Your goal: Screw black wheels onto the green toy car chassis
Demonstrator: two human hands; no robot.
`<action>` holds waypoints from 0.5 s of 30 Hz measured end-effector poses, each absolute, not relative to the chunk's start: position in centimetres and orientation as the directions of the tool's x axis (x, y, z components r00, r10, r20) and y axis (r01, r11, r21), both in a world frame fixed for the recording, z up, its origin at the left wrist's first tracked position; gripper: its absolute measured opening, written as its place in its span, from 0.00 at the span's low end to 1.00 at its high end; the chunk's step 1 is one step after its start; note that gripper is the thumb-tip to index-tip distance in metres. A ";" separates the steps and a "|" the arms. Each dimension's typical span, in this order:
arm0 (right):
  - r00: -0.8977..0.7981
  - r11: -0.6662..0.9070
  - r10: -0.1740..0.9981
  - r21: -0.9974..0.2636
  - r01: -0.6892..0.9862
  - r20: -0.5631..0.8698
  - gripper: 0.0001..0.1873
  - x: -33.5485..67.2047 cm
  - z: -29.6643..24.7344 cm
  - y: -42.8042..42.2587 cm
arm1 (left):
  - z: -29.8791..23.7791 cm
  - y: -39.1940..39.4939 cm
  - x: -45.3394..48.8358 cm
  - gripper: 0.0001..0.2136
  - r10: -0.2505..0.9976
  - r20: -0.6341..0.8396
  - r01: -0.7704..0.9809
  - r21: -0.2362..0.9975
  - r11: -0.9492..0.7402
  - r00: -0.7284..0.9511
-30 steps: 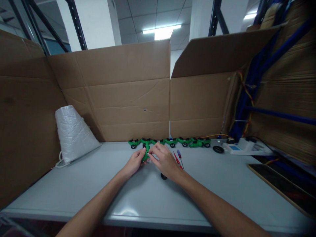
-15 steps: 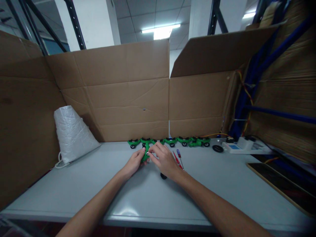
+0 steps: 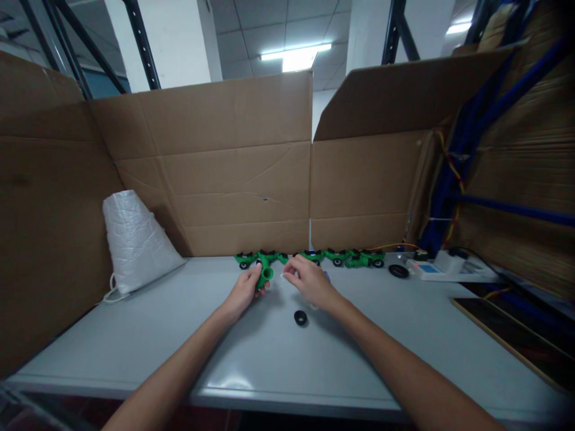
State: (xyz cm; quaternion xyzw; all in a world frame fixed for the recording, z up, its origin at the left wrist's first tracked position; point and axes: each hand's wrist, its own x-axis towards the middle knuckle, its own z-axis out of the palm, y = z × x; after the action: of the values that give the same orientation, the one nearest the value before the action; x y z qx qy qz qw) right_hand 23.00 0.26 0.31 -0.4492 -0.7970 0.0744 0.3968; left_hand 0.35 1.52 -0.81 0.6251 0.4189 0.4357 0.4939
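Green part (image 3: pixel 263 281), smooth, with round hollow end, grasped in left hand (image 3: pixel 245 288) above glossy pale table (image 3: pixel 251 353), near thick black ring (image 3: pixel 296 320). Small whitish piece (image 3: pixel 283 275) pinched in fingertips of right hand (image 3: pixel 311 281).

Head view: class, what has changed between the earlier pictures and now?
The right hand has moved right, off the green part, pinching what looks like a small white piece; a round opening now shows there. The left hand still holds the part, and the black ring lies where it was, now uncovered.
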 end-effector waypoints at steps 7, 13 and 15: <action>-0.424 0.481 0.866 -0.215 0.850 0.263 0.02 26.0 -0.3 1.1 | -1.2 2.0 0.1 0.33 0.950 0.169 0.133 0.969 -0.209 0.263; -0.409 0.453 0.887 -0.235 0.860 0.215 0.03 26.2 0.1 0.9 | -1.0 1.8 0.1 0.32 0.950 0.181 0.147 0.964 -0.223 0.253; -0.404 0.439 0.896 -0.244 0.865 0.181 0.04 26.5 0.5 0.8 | -0.9 1.7 0.2 0.32 0.950 0.190 0.149 0.961 -0.231 0.248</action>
State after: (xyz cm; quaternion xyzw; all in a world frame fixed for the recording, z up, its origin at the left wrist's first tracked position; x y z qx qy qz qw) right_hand 26.46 0.83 0.45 -0.5266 -0.8361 0.0555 0.1435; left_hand 0.16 1.71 -0.93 0.6477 0.4241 0.4429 0.4522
